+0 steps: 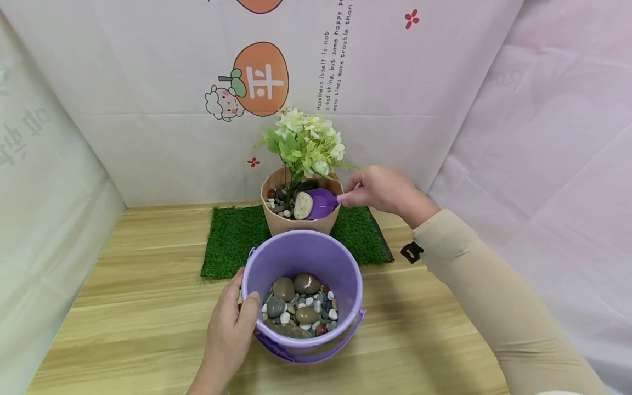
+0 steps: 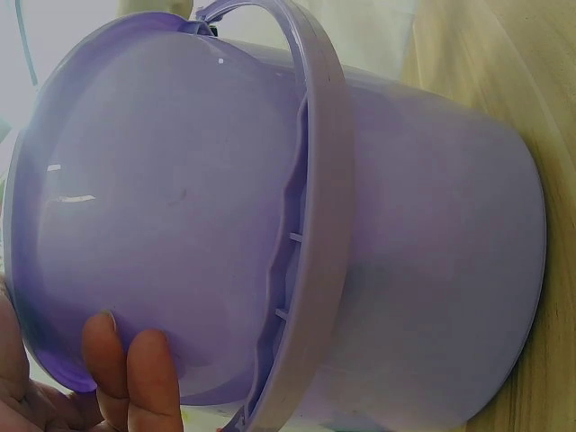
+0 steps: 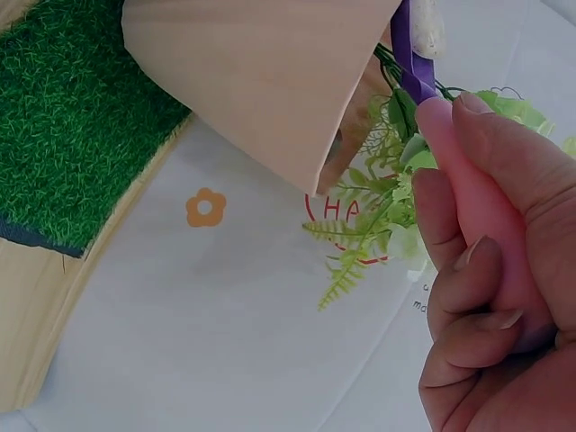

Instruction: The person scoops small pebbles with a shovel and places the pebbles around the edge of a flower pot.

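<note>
In the head view my left hand (image 1: 229, 323) grips the left rim of a purple bucket (image 1: 303, 241), thumb over the edge. Inside the bucket lie large brown and grey stones (image 1: 307, 283) among small white, grey and reddish pebbles. My right hand (image 1: 382, 192) holds a small toy shovel by its pink handle (image 3: 481, 198), fingers curled round it. The shovel's purple scoop (image 1: 323, 204) is inside the mouth of a beige flowerpot (image 1: 301, 225). A pale speckled stone (image 1: 303, 206) sits at the scoop's front end. Pebbles (image 1: 280, 203) lie in the pot round the plant's stems.
White-green flowers (image 1: 313, 140) rise from the pot, close to my right hand. The pot stands on a green turf mat (image 1: 229, 241) on a wooden table (image 1: 148, 307), behind the bucket. Printed white cloth (image 1: 380, 77) hangs behind and at both sides.
</note>
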Demonstrator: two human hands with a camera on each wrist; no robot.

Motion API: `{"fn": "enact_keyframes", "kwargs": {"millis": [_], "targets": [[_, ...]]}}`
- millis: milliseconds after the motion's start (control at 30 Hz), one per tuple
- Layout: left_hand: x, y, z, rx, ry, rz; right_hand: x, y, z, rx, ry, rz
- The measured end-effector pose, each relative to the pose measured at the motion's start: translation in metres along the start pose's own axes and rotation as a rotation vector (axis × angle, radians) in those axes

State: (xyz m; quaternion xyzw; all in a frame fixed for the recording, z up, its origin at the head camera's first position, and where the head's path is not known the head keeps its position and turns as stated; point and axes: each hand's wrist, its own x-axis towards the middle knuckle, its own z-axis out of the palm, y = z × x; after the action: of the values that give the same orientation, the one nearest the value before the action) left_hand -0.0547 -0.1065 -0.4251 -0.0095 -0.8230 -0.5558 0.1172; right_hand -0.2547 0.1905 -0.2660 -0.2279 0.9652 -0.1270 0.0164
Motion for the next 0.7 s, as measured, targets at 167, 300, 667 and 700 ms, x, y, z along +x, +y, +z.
{"fn": "enact_keyframes", "kwargs": {"millis": [167, 300, 667, 700], "targets": [[0.0, 0.0, 0.0, 0.01, 0.003, 0.002, 0.001, -0.002, -0.002, -0.033, -0.003, -0.012], [0.0, 0.0, 0.0, 0.019, 0.005, 0.005, 0.002, -0.005, -0.004, -0.054, -0.013, -0.005], [0.001, -0.001, 0.0, 0.026, 0.002, 0.006, 0.001, -0.017, -0.01, -0.148, -0.024, 0.03], [0.001, -0.001, 0.0, 0.026, 0.002, 0.006, 0.001, -0.018, -0.01, -0.157, -0.024, 0.033]]}}
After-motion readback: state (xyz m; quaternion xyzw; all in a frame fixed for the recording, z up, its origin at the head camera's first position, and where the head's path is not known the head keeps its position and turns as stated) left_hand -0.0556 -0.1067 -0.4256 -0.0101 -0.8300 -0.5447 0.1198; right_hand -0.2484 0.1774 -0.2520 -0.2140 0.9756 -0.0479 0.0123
